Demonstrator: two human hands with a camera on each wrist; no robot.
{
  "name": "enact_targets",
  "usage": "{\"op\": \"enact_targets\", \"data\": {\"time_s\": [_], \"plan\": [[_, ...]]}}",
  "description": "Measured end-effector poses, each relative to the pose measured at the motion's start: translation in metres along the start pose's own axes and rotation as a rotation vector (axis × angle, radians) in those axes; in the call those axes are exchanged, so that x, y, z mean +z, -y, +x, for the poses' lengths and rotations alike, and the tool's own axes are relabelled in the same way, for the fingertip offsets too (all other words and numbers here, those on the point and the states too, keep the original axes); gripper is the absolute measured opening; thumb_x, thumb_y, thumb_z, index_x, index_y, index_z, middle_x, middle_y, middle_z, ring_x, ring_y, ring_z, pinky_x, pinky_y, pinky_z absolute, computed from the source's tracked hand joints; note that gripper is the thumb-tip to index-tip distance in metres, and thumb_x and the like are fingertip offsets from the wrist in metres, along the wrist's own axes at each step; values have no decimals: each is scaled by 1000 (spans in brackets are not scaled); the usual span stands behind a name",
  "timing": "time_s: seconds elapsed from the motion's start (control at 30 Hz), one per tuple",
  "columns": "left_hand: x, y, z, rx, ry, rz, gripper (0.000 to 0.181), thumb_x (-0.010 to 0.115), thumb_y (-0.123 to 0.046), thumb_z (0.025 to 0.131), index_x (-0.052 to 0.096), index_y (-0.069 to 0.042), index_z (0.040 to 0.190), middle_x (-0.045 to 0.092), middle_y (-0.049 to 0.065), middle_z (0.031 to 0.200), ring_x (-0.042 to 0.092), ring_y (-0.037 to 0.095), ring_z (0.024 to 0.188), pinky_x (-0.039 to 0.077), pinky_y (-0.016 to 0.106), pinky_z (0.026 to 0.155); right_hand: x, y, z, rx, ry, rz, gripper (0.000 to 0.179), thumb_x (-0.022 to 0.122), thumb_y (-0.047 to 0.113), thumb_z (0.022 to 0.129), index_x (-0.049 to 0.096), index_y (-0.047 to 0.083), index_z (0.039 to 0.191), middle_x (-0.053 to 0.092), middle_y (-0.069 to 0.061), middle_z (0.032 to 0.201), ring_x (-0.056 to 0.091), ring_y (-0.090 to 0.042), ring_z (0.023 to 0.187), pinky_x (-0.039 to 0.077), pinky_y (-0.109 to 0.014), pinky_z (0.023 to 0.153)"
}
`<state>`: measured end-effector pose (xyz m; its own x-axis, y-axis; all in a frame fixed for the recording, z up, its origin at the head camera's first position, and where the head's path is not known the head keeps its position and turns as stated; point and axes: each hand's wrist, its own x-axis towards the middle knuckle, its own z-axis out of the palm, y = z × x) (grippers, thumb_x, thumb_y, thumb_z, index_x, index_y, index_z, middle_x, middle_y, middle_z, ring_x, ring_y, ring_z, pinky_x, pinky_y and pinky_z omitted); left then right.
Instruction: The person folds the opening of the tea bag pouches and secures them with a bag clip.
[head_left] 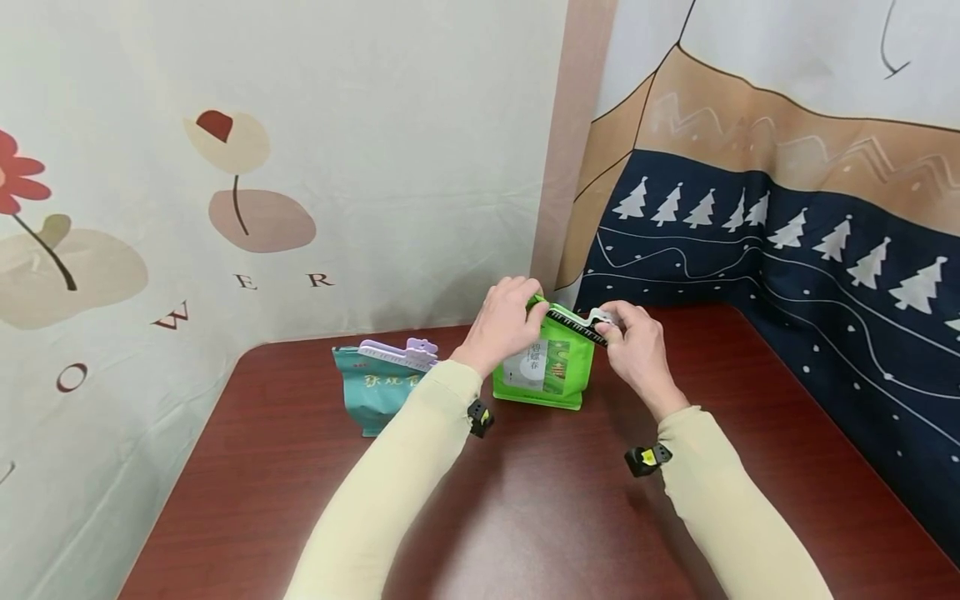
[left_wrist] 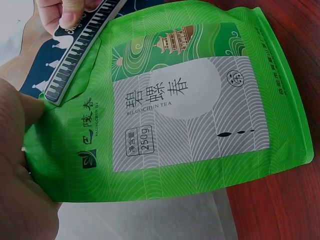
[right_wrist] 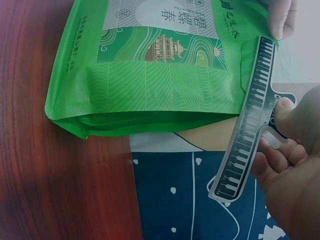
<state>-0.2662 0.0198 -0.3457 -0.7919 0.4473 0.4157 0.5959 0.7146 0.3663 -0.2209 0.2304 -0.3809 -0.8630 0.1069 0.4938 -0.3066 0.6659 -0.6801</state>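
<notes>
A bright green tea bag (head_left: 573,371) stands upright at the back of the table, with a pagoda and "Biluochun Tea" printed on its front. My left hand (head_left: 506,321) grips its upper left corner, fingers over the top. A long clip (right_wrist: 247,120) with a black-and-white piano-key pattern lies across the bag's folded top edge. One end of it sticks out beyond the bag's side. On the clip's handle, my right hand (head_left: 637,346) pinches with thumb and fingers. In the right wrist view, left fingertips (right_wrist: 281,22) are close to the clip's other end.
Left of the green bag stands a teal bag (head_left: 378,396) with a lilac clip (head_left: 397,354) across its top, partly behind my left forearm. The dark red-brown table (head_left: 555,500) backs onto a pale printed curtain (head_left: 420,167) and a navy tree-patterned cloth (head_left: 697,250).
</notes>
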Motion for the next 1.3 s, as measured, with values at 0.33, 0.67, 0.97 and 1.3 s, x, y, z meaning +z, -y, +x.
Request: {"op": "enact_targets", "data": {"time_s": [0.33, 0.67, 0.97, 1.3], "plan": [[0, 2, 0, 21, -48, -35, 20, 52, -17, 107, 66, -13, 94, 60, 2, 89, 51, 23, 90, 43, 39, 87, 2, 2, 1, 1, -9, 12, 16, 72, -1, 92, 70, -2, 108, 69, -24, 93, 59, -36, 89, 45, -45, 77], [0, 3, -1, 51, -63, -36, 17, 54, -14, 106, 66, -11, 94, 60, 3, 88, 51, 24, 89, 44, 39, 86, 5, 6, 3, 15, -12, 28, 15, 72, 0, 93, 70, -1, 108, 69, -24, 94, 59, -36, 90, 45, -44, 77], [1, 3, 1, 12, -55, -67, 7, 53, -13, 106, 59, -9, 108, 66, 6, 97, 55, 26, 93, 46, 41, 90, 7, 8, 5, 22, -12, 50, 14, 71, 0, 94, 70, -1, 108, 69, -23, 95, 58, -34, 90, 45, -43, 78], [1, 2, 1, -65, -42, -111, 9, 50, -16, 108, 51, -11, 116, 61, 9, 99, 57, 29, 96, 47, 44, 88, 10, 10, 4, -11, -55, 53, 13, 70, -4, 91, 69, -2, 105, 67, -22, 92, 58, -33, 86, 44, -37, 74]]}}
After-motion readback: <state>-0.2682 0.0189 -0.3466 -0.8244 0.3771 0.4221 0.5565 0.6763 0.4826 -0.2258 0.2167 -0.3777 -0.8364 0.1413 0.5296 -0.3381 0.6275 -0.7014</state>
